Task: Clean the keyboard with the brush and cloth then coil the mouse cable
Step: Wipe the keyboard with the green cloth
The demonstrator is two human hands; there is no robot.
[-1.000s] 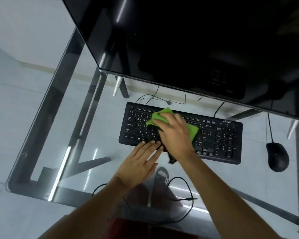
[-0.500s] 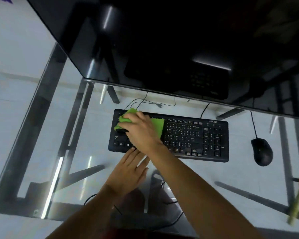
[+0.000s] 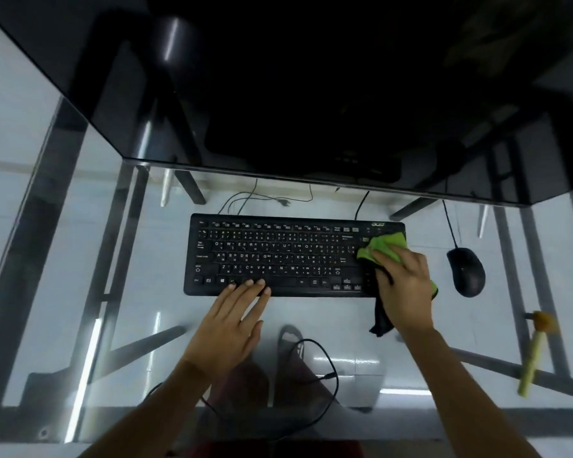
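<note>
Our left hand lies flat and open, holding nothing, its fingertips resting on the near edge of the black keyboard by the space bar. Our right hand presses a green cloth against the keyboard's right end, fingers spread over it, a dark corner of the cloth hanging toward us. On the near right of the glass table lies the brush. Farther off, just right of the keyboard, sits the black mouse, its cable running away under the dark monitor.
</note>
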